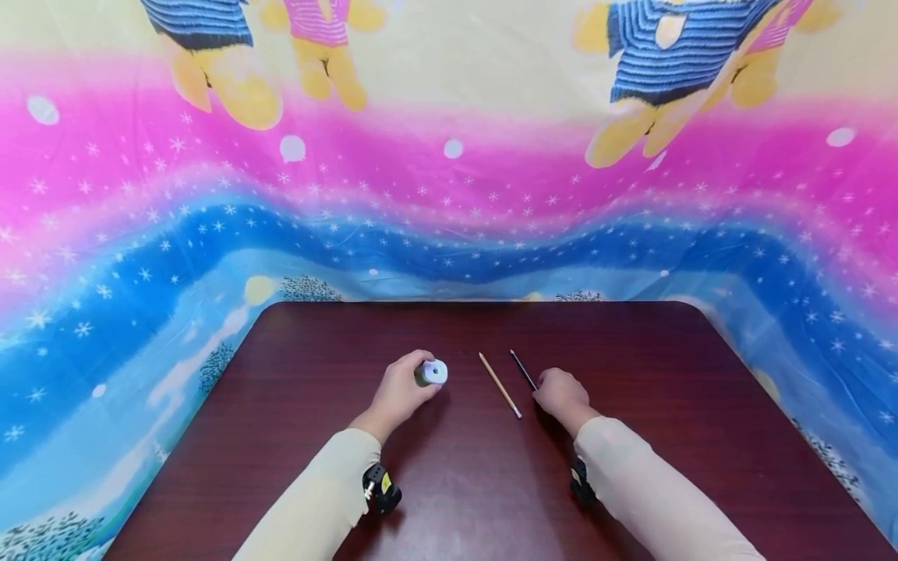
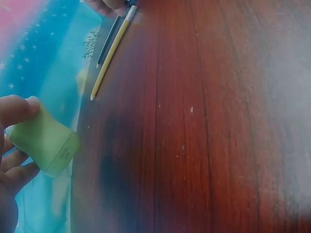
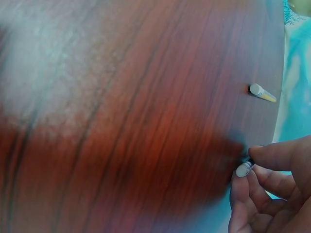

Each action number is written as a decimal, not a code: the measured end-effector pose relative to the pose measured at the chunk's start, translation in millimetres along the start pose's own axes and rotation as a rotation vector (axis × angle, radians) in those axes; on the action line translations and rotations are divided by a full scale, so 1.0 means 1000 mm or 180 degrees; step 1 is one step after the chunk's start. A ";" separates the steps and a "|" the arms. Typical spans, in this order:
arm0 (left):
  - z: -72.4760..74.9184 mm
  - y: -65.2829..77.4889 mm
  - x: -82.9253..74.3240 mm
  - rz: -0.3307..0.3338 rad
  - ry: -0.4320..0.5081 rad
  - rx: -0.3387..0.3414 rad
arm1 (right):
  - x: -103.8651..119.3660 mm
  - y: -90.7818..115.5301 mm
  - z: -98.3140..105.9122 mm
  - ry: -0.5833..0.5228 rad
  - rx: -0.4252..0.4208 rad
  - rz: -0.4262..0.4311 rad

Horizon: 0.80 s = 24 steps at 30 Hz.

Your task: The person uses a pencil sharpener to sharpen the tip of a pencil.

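Observation:
My left hand (image 1: 401, 389) grips a green pencil sharpener (image 2: 44, 141) above the table, thumb on one side and fingers on the other. Its pale end, with a small round hole, faces up in the head view. To the right, my right hand (image 1: 563, 393) pinches a black pencil (image 1: 523, 369) near its white eraser end (image 3: 243, 170). The pencil's tip points away from me and slightly left. Between the hands lies a yellow pencil (image 1: 500, 385), its eraser end toward me, untouched by either hand.
The dark red-brown wooden table (image 1: 449, 483) has rounded far corners. A printed cloth (image 1: 449, 187) with snowflakes and bears hangs behind it and along both sides. Each wrist carries a small black camera (image 1: 382, 488).

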<state>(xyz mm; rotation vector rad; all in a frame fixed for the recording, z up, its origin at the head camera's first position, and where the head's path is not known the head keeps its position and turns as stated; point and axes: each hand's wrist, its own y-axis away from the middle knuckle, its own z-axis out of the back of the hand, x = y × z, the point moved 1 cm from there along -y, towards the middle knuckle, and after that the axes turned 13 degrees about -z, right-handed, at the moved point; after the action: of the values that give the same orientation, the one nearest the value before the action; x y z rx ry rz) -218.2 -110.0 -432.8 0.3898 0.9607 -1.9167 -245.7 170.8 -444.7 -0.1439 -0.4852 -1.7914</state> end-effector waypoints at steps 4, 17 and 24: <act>-0.004 -0.002 0.001 -0.0052 0.0009 0.0044 | 0.003 0.001 0.000 0.0005 -0.0002 -0.0037; -0.017 -0.006 0.010 -0.0078 0.0087 0.0062 | 0.005 -0.001 -0.004 0.0008 0.0052 -0.0065; -0.019 -0.009 0.014 0.0034 0.0102 0.0049 | 0.005 -0.001 -0.004 0.0023 0.0082 -0.0074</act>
<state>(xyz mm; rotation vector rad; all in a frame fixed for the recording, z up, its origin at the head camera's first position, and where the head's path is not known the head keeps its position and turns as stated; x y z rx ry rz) -235.8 -101.8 -449.3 0.4350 0.9633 -1.9145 -247.1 164.6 -446.5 -0.1140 -0.5065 -1.8069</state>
